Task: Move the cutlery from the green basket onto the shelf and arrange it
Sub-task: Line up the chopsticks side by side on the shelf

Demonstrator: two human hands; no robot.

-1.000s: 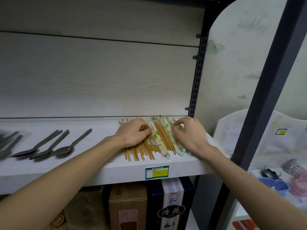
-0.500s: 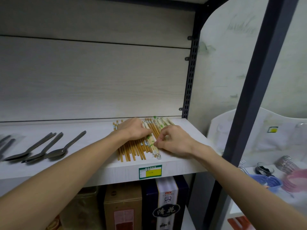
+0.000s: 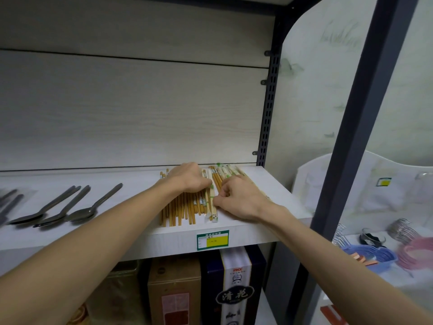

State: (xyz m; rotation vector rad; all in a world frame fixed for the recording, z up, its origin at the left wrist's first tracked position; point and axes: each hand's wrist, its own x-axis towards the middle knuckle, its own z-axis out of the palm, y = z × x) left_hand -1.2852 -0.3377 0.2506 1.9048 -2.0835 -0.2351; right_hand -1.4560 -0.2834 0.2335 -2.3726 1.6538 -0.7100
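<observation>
A row of brown chopsticks (image 3: pixel 181 208) lies on the white shelf (image 3: pixel 131 240), with paper-wrapped chopsticks (image 3: pixel 212 211) at its right side and more (image 3: pixel 226 171) fanned out behind. My left hand (image 3: pixel 188 178) rests palm down on the far part of the brown row. My right hand (image 3: pixel 237 199) sits just right of it, fingers curled, pinching the wrapped chopsticks at their middle. Three metal spoons (image 3: pixel 70 207) lie side by side further left on the shelf. The green basket is out of view.
More dark cutlery (image 3: pixel 9 202) lies at the shelf's far left edge. A dark upright post (image 3: pixel 268 102) bounds the shelf on the right. Boxes (image 3: pixel 234 289) stand on the shelf below. To the right, a lower table holds blue and pink plastic items (image 3: pixel 384 254).
My right hand has slid left from the pile's right edge to beside my left hand, closing the wrapped chopsticks against the brown row. The left hand stayed on the chopsticks.
</observation>
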